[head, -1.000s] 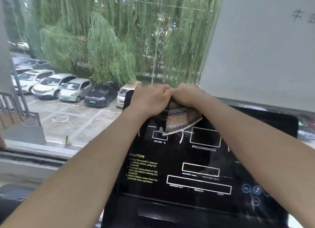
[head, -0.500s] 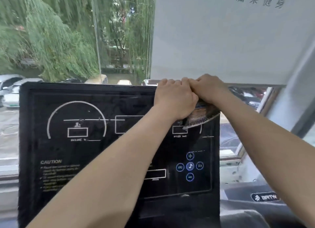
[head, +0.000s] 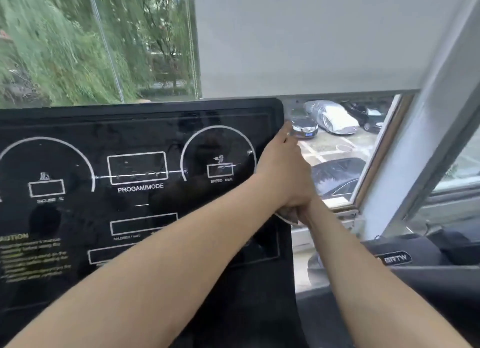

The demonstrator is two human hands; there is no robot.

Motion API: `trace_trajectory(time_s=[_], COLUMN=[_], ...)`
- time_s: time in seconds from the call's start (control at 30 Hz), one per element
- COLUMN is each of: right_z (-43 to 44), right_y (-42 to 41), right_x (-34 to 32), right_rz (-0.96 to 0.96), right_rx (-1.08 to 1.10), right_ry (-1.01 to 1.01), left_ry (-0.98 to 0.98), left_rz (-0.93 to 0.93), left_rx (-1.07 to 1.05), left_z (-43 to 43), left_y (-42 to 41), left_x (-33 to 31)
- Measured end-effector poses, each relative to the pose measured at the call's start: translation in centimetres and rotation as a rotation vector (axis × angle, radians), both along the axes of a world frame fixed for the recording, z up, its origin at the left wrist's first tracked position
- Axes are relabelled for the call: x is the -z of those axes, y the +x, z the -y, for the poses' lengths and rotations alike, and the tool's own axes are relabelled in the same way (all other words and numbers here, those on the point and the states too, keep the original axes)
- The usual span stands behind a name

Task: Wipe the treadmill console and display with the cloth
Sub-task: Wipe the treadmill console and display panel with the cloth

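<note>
**Desk:** Position of the cloth (head: 285, 216)?

**Photographer:** Wedged against the right edge of the black treadmill console (head: 155, 108), at 3 o'clock on the panel. Seen only as a pale, curved sliver at 6 o'clock of the left grip (head: 284, 173).

**Desk:** State of that left grip?

**Photographer:** Laid back-up over the console's right edge at 2 o'clock, with one fingertip (head: 287, 130) reaching toward the top right corner. Blurred at the fingers, so impossible to tell whether spread flat or curled round the edge.

**Desk:** And the right grip (head: 303, 217)?

**Photographer:** Almost wholly hidden beneath the left one, meeting it just beside the cloth. No telling whether apart, together or clamped on the fabric.

**Desk:** Anything on the display (head: 78, 139)?

**Photographer:** Dark, glossy, marked only in white outline. Speed dial (head: 220, 170) just at 9 o'clock of the left grip, PROGAM/MODE window (head: 137, 167) near centre, incline dial (head: 46, 187) at far 9 o'clock. Yellow caution text (head: 33, 259) at 7 o'clock, too blurred to read.

**Desk:** Background?

**Photographer:** Grey roller blind (head: 311, 35) at 1 o'clock, lowered to just above the console's top edge. Willows (head: 52, 48) at 11 o'clock behind glass. Parked cars (head: 332, 116) at 2 o'clock, one under a silver cover. Second dark machine (head: 397, 258) with a badge at 4 o'clock.
</note>
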State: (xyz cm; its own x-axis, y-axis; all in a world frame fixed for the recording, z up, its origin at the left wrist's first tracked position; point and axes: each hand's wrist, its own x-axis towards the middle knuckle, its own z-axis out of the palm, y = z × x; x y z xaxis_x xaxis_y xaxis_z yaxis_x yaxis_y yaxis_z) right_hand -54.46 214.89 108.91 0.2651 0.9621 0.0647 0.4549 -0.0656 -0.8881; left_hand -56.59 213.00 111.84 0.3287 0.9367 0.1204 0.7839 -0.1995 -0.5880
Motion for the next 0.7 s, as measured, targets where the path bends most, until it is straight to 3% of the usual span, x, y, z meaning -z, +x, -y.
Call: trace_trajectory(time_s=[0.03, 0.1, 0.17, 0.2, 0.37, 0.5, 0.7], right_z=[0.0, 0.9, 2.4, 3.3, 6.9, 9.0, 14.4], right_y=[1.0, 4.8, 7.2, 7.9, 11.5, 13.5, 16.0], right_x=[3.0, 8.3, 12.3, 14.0, 20.5, 22.6, 23.4], right_rz=[-0.125, -0.358, -0.381, -0.325, 0.355, 0.439, 0.721], right_rx=[-0.044, -0.338, -0.373, -0.362, -0.557, -0.497, -0.606], right_ry=[-0.053, -0.298, -0.391, -0.386, -0.258, -0.139, 0.000], left_ry=[-0.045, -0.120, -0.183, -0.205, -0.246, -0.202, -0.287], left_rz=[-0.049, -0.084, -0.088, -0.094, -0.082, 0.086, 0.363], left_rx=[0.022, 0.065, 0.089, 0.100, 0.089, 0.048, -0.019], left_z=[0.7, 2.2, 3.8, 4.6, 9.0, 11.8, 18.3], left_y=[0.4, 1.0, 1.8, 2.2, 4.4, 5.3, 5.7], left_x=[1.8, 5.7, 9.2, 10.8, 17.2, 19.9, 22.8])
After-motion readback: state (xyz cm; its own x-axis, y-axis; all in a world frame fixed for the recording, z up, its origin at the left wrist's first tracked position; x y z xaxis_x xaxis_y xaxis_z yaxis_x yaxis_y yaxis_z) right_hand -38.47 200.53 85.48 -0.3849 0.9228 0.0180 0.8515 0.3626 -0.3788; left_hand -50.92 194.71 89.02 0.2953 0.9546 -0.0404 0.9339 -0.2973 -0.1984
